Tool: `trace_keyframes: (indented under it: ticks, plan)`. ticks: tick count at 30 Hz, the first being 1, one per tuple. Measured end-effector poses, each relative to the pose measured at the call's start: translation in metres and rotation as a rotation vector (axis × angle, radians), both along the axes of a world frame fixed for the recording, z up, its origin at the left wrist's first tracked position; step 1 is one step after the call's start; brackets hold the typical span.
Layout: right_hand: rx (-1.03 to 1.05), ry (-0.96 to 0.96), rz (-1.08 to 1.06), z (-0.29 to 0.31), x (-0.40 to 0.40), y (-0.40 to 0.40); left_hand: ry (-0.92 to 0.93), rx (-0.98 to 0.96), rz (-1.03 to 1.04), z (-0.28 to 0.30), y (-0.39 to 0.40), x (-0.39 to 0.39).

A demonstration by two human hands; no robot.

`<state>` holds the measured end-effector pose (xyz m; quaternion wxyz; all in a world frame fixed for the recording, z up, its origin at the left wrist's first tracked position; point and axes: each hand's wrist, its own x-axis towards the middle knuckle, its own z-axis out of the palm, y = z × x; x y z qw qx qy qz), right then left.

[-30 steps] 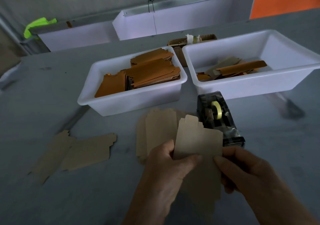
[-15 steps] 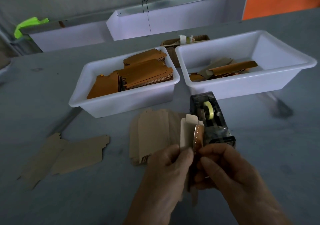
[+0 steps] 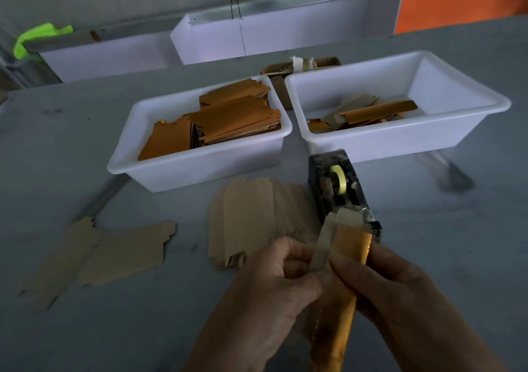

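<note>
Both my hands hold one folded cardboard box blank (image 3: 347,250), brown outside and shiny gold inside, just above the table's near edge. My left hand (image 3: 274,283) grips its left flap with curled fingers. My right hand (image 3: 394,288) curls round its right side, thumb on the gold face. A black tape dispenser (image 3: 338,187) with a yellow roll stands right behind the blank. A stack of flat brown blanks (image 3: 251,220) lies to the left of the dispenser.
Two white tubs stand behind: the left tub (image 3: 194,165) holds stacked gold blanks, the right tub (image 3: 400,140) holds a few folded ones. Loose flat blanks (image 3: 108,251) lie at the left. A small brown carton (image 3: 285,70) sits behind the tubs, and white troughs (image 3: 285,37) line the back.
The flat blank I held has been folded lengthwise into a narrow shape showing its gold inside. My hands have come closer together around it.
</note>
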<state>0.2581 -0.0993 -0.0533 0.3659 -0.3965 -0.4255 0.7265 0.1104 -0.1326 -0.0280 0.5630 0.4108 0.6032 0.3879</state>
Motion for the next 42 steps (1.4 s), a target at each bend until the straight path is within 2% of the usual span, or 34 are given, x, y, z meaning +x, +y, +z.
trace_keyframes:
  ticks: [5,9,14,17,19,21,24,26,28,29,31,33,34,35,39,42]
  plan:
    - [-0.028,-0.017,-0.11,0.0,-0.002,0.002,0.195,0.12,0.056,-0.002,-0.004,0.004]
    - [-0.012,-0.039,-0.115,0.0,-0.004,0.0,0.307,0.202,0.201,-0.003,-0.005,0.011]
    - [-0.044,-0.023,-0.133,0.0,-0.005,0.0,0.547,0.371,0.283,-0.005,-0.009,0.024]
    - [-0.053,0.004,-0.157,0.002,-0.008,-0.001,0.887,0.529,0.184,-0.007,-0.01,0.033]
    - [-0.063,0.001,-0.151,0.003,-0.009,-0.002,1.133,0.552,0.094,-0.007,-0.012,0.041]
    - [-0.065,-0.015,-0.142,0.004,-0.008,-0.003,1.3,0.54,0.052,-0.011,-0.014,0.047]
    - [-0.068,-0.009,-0.133,0.006,-0.006,-0.006,1.36,0.442,-0.012,-0.015,-0.015,0.048]
    - [-0.027,-0.055,-0.128,0.005,-0.006,-0.007,1.381,0.479,-0.023,-0.018,-0.016,0.048]
    - [0.022,-0.14,-0.158,0.002,-0.005,-0.007,1.343,0.541,0.012,-0.021,-0.017,0.046]
    - [0.04,-0.173,-0.17,0.001,-0.005,-0.007,1.256,0.544,0.017,-0.023,-0.019,0.043]
    - [0.079,-0.204,-0.163,0.002,-0.007,-0.006,0.885,0.444,0.091,-0.016,-0.022,0.038]
    - [0.149,-0.261,-0.153,0.002,-0.008,-0.007,0.491,0.218,0.247,-0.011,-0.017,0.028]
    - [0.185,-0.3,-0.149,0.002,-0.009,-0.007,0.328,0.1,0.232,-0.009,-0.015,0.022]
    - [0.221,-0.336,-0.144,0.003,-0.009,-0.007,0.246,0.027,0.196,-0.007,-0.014,0.016]
    - [0.405,-0.493,-0.092,0.011,-0.002,-0.006,0.119,-0.031,0.125,0.002,-0.007,0.005]
    - [0.559,-0.628,-0.272,0.015,0.012,0.004,0.079,0.022,0.176,-0.002,-0.003,0.005]
